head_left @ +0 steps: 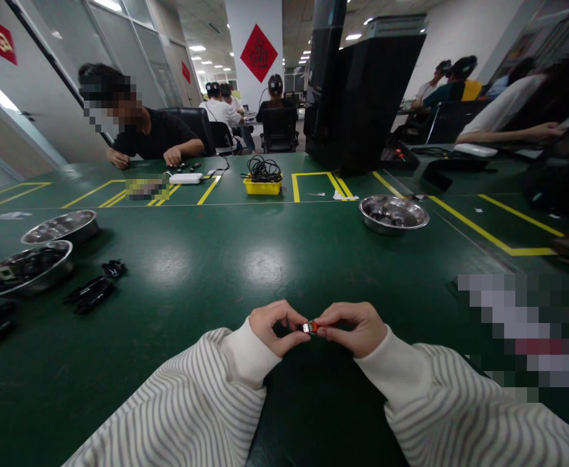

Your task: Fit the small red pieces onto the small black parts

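Note:
Close in front of me, a small USB-type plug point(308, 327) with a silver metal shell and an orange end is pinched between my two hands. My left hand point(275, 326) grips its dark left end with thumb and forefinger. From the other side, my right hand point(355, 326) pinches the orange end the same way. The fingertips cover parts of it, so its exact kind is hard to make out. Both hands are just above the green table point(206, 279).
At the left are two steel bowls point(65, 227), the nearer holding dark parts, and several black pieces point(92, 295). A third steel bowl point(394, 224) stands right of centre. Farther back sit a yellow tray point(263, 187) with black cables and a black box point(362, 104). Across the table is a person point(155, 133).

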Tool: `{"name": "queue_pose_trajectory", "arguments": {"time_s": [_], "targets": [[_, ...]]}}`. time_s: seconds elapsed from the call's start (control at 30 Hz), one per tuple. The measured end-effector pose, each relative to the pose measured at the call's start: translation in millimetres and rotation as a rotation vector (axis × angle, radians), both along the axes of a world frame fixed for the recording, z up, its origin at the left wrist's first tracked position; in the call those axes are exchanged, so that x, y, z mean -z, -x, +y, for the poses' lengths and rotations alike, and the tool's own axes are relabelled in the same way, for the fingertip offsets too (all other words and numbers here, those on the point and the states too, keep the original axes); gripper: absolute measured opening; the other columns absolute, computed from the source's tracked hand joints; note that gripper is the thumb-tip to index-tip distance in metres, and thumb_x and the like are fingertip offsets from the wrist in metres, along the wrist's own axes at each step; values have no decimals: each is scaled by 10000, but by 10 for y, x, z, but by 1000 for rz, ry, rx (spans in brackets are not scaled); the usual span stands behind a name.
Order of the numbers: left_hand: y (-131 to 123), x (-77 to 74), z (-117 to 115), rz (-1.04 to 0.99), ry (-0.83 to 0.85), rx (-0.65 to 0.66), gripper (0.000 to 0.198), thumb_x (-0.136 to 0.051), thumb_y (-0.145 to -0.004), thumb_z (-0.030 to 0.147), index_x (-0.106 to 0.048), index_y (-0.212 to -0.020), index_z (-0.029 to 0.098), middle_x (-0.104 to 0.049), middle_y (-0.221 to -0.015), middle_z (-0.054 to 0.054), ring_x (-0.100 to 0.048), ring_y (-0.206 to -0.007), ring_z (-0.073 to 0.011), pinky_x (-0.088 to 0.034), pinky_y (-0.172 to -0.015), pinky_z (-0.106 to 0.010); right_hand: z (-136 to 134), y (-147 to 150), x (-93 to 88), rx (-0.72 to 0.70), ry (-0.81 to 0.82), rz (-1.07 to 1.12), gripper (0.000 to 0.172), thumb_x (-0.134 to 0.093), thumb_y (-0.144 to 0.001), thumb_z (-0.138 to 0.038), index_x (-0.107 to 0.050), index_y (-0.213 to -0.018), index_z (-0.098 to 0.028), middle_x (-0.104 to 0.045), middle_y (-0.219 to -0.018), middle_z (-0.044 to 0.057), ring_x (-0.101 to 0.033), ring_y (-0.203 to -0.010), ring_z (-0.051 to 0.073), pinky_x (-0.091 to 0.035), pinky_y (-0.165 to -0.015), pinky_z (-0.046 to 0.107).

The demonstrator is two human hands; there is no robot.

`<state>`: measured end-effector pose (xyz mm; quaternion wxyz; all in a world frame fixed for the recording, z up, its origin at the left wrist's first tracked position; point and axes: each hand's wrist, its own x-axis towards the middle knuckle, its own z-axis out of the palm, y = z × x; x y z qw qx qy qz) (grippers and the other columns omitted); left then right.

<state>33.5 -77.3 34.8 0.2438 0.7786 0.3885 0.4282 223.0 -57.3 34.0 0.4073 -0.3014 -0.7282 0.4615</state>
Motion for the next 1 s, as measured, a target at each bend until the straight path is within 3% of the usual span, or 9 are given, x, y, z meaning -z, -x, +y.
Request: {"name": "queue_pose_trajectory", "arguments": {"time_s": [0.17, 0.27, 0.43, 0.63, 0.87, 1.0], "targets": [[5, -6, -1, 19, -8, 18, 164, -633, -664, 284, -616, -683, 122, -566, -554, -21, -475, -499, -88, -406, -479, -200, -6, -14, 32, -18, 155, -42, 140, -671, -663, -257, -681, -748, -147, -686, -654, 52, -637, -531, 135, -547, -516, 227], [9, -6, -3, 35, -24, 23, 145, -623, -676, 258, -608, -709, 118, -569, -569, -22, -482, -508, -88, -417, -489, -198, -2, -11, 47, -35, 168, 1, 128, -682, -648, -238, -686, -736, -145, -685, -659, 54, -639, -541, 143, -549, -524, 238], [19, 20, 0, 95, -115, 38, 239, -553, -738, 218, -604, -956, 138, -584, -659, -31, -512, -554, -88, -445, -523, -189, -1, 3, 46, -18, 176, 18, 113, -655, -664, -235, -679, -729, -145, -682, -657, 54, -646, -572, 149, -550, -546, 242], [20, 60, 12, 194, -218, 28, 215, -502, -773, 234, -645, -922, 176, -533, -634, -17, -512, -533, -75, -433, -492, -165, -11, 26, 48, 52, 207, -65, 128, -643, -664, -255, -639, -701, -132, -657, -589, 33, -621, -504, 129, -531, -496, 222], [21, 86, 40, 299, -212, -37, 206, -491, -759, 202, -633, -904, 165, -548, -657, -20, -524, -551, -82, -431, -503, -166, 5, 29, -18, 194, 13, -303, 102, -623, -665, -250, -664, -683, -158, -656, -582, 26, -606, -500, 139, -494, -470, 226], [311, 106, 234, 439, -192, -200, 211, -480, -766, 220, -622, -918, 190, -566, -718, -25, -546, -620, -99, -434, -552, -185, 20, 1, -41, 190, -1, -355, 108, -585, -700, -244, -648, -722, -159, -662, -625, 30, -619, -535, 143, -510, -496, 239]]}}
